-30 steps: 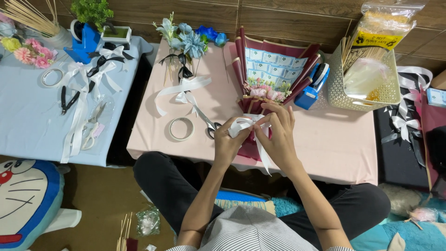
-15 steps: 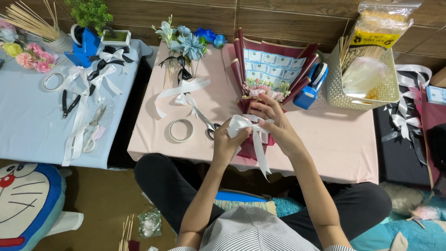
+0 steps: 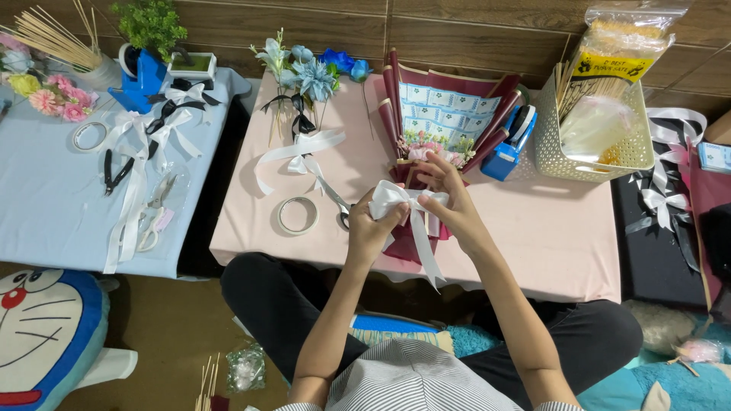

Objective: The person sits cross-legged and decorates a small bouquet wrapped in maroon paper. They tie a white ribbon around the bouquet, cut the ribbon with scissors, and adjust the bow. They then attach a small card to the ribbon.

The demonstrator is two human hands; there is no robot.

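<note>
Pink table (image 3: 563,236), left hand (image 3: 375,222) and right hand (image 3: 449,199) raised, pinching white ribbon bow (image 3: 407,202)

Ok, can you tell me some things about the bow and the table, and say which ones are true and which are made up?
1. Both hands hold a white bow. True: the left hand and right hand both pinch it.
2. The bow is held over a dark red bouquet. True.
3. The tape roll lies on the blue table. False: it lies on the pink table, left of the hands.
4. The basket sits to the left of the bouquet. False: it sits to the right.
5. Pliers lie on the blue table. True.
</note>
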